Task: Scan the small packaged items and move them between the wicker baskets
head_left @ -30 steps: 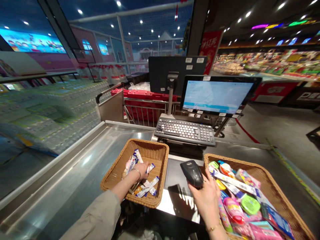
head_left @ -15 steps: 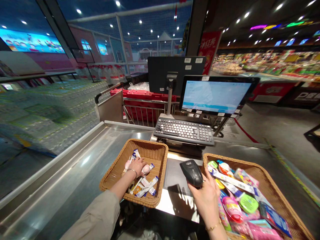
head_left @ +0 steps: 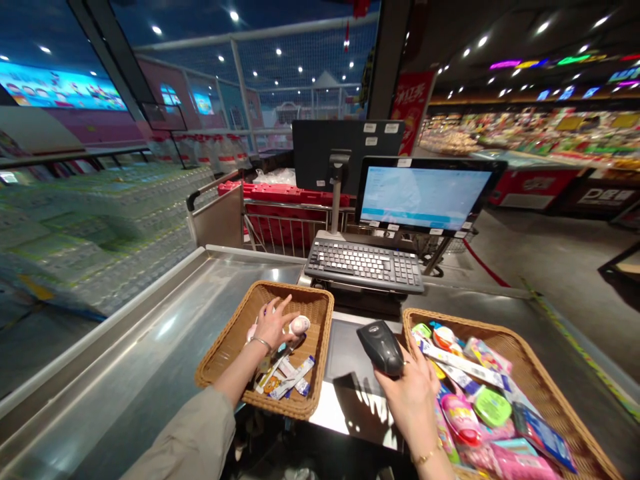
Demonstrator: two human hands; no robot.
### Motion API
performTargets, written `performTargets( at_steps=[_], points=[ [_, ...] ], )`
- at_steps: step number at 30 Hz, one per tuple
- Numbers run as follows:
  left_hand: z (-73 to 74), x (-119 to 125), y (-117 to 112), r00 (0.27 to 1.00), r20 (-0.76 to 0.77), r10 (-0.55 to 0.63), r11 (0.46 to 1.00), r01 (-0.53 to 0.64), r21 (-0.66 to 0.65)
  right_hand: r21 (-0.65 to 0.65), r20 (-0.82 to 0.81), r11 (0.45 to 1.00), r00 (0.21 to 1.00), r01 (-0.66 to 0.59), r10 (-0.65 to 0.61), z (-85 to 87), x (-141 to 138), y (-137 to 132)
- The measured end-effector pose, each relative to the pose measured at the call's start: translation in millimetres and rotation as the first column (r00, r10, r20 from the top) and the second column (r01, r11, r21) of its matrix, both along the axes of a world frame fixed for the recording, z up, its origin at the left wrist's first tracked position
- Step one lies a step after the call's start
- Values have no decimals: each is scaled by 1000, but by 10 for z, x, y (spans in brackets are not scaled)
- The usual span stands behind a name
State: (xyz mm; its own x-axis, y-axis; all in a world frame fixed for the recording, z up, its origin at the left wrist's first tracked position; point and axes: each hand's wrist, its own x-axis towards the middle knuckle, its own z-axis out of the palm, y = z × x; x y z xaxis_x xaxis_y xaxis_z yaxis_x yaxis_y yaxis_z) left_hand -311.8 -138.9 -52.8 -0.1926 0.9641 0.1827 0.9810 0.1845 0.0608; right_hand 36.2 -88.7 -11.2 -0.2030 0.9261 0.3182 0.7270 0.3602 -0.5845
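Beyond the left hand (head_left: 270, 329), spread loosely inside a brown wicker basket (head_left: 309, 305), and the right hand (head_left: 414, 393), gripping a black scanner (head_left: 381, 347), lies a black rectangular keyboard (head_left: 364, 263).

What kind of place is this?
Most likely a supermarket checkout. The right hand holds what looks like a barcode scanner, a screen and keyboard stand beyond it, and colourful displays of goods fill the background at right.
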Motion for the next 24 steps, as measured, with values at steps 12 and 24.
performTargets(
  at_steps=[12,24],
  points=[
    [213,186,49,1000,-14,-15,982,18,185,38,52,997,997,-67,65,46,-18,-27],
    [342,391,184,996,-14,-93,956,93,279,78,80,993,994,-83,77,152,-31,-93]
  ],
)
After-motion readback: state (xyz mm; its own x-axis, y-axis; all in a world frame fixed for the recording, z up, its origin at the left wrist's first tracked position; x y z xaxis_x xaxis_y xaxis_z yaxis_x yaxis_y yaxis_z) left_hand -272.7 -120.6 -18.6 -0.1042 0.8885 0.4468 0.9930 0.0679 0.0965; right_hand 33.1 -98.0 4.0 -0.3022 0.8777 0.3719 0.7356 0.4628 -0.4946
